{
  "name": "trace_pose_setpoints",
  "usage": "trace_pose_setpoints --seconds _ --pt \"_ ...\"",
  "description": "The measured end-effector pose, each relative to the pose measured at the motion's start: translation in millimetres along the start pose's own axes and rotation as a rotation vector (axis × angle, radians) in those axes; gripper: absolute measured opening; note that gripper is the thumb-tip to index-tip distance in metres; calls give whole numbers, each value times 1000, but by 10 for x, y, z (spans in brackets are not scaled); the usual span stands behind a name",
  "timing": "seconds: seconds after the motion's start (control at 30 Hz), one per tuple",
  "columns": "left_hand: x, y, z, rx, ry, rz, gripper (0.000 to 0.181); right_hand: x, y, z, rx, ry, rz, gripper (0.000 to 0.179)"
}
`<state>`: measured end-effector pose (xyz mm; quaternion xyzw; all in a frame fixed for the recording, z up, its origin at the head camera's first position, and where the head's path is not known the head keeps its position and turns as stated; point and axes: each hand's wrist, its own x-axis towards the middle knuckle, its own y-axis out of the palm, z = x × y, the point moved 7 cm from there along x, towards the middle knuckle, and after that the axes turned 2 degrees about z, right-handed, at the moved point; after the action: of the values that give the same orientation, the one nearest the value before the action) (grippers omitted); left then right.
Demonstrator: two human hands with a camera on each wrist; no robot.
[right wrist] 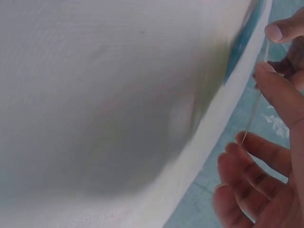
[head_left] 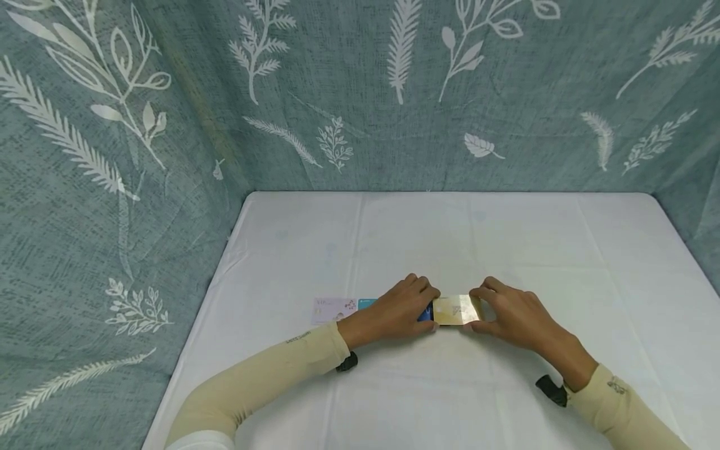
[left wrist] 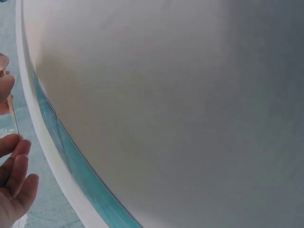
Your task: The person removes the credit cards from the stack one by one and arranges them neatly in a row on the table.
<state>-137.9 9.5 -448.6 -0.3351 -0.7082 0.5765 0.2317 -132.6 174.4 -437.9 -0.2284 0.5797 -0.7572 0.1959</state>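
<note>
Between my two hands is a shiny gold card with a small square mark. My right hand pinches its right end, thumb on the near edge and fingers on the far edge. My left hand grips the left end the same way. Both wrist views show the card edge-on, a thin line between fingertips, held above the tabletop. Below the left hand a dark blue card partly shows. Further left, the left hand and wrist mostly cover a teal card. A pale lilac card marked VIP lies at the row's left end.
A white cloth covers the table. Patterned blue-green curtains hang behind it and along its left side. Small black devices sit under both wrists, close over the cloth.
</note>
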Motion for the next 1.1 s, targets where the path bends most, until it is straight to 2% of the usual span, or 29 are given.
trace_pose_setpoints --seconds 0.2,0.5,1.1 --pt "13 0 -17 -16 0 10 55 -15 -2 -26 5 3 10 57" --pt "35 -6 -57 19 26 -13 54 -60 -27 -44 3 -9 -10 54" --pt "69 -8 -112 36 38 -20 55 -132 -44 -76 17 -10 -16 53"
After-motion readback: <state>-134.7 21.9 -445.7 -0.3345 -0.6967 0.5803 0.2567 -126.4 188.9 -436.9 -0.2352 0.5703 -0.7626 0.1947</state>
